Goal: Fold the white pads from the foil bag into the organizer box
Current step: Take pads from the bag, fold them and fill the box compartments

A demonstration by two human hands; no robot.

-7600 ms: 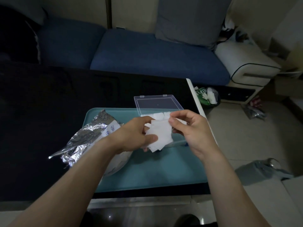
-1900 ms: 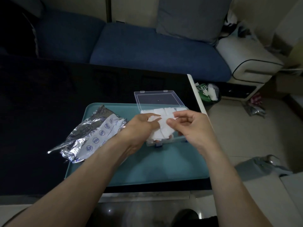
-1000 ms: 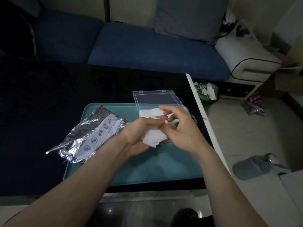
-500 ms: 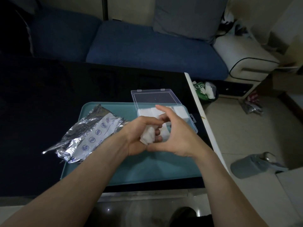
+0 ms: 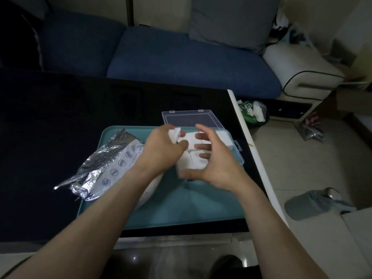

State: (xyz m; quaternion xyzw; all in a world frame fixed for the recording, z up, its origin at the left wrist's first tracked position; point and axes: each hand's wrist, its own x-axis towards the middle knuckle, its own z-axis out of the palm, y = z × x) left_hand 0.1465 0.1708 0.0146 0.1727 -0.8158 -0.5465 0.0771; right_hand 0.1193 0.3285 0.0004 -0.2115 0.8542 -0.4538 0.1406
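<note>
Behind our dark surface [image 5: 60, 117] sits a blue couch [image 5: 181, 63]. On the teal tray [image 5: 191, 208] our left hand [image 5: 161, 150] pinches a small folded white pad [image 5: 174, 134] just over the clear organizer box [image 5: 234, 146], where more pads [image 5: 221, 136] lie. Our right hand [image 5: 213, 162] is half open, fingers spread, touching a flat pad [image 5: 190, 163] below it. We should press the fold tight, then tuck it snugly beside the others. The foil bag [image 5: 108, 164] lies to the left on the tray.
</note>
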